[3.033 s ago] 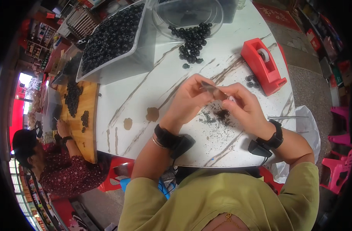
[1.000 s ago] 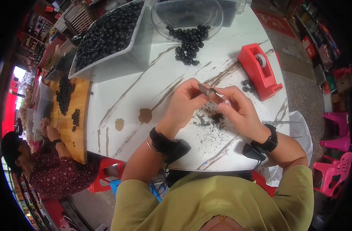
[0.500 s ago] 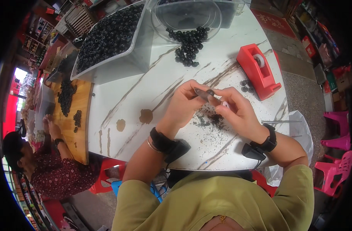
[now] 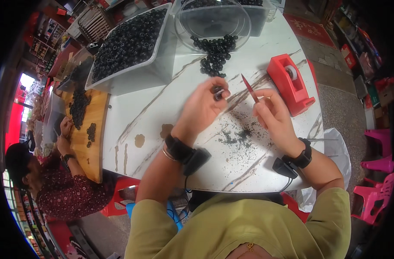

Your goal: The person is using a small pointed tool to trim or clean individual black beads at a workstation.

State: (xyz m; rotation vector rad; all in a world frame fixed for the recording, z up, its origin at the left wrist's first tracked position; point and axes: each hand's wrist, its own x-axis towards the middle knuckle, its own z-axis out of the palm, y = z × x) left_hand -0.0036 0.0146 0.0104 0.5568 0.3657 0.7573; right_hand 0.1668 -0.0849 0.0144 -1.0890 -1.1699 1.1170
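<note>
My left hand (image 4: 201,105) is raised over the white table, its fingers curled around small round black pieces (image 4: 217,96) that look like beads. To its right, my right hand (image 4: 272,114) grips a small knife (image 4: 249,88), its reddish-looking blade pointing up and away, apart from the pieces. Dark shavings (image 4: 242,136) are scattered on the table below both hands. Just beyond my left hand lies a loose pile of the same black pieces (image 4: 215,54), partly inside a clear round lid or dish (image 4: 178,29).
A big translucent tub (image 4: 162,71) full of black pieces stands far left, another bin (image 4: 257,23) behind. A red tape dispenser (image 4: 292,86) sits at right. At left, a person (image 4: 72,185) works at a wooden board (image 4: 97,129). Pink stools (image 4: 376,196) stand beyond the right edge.
My hands have parted: the left moved slightly up with its pieces, and the knife blade has swung away from them to point upward. The whole view shifted a little.
</note>
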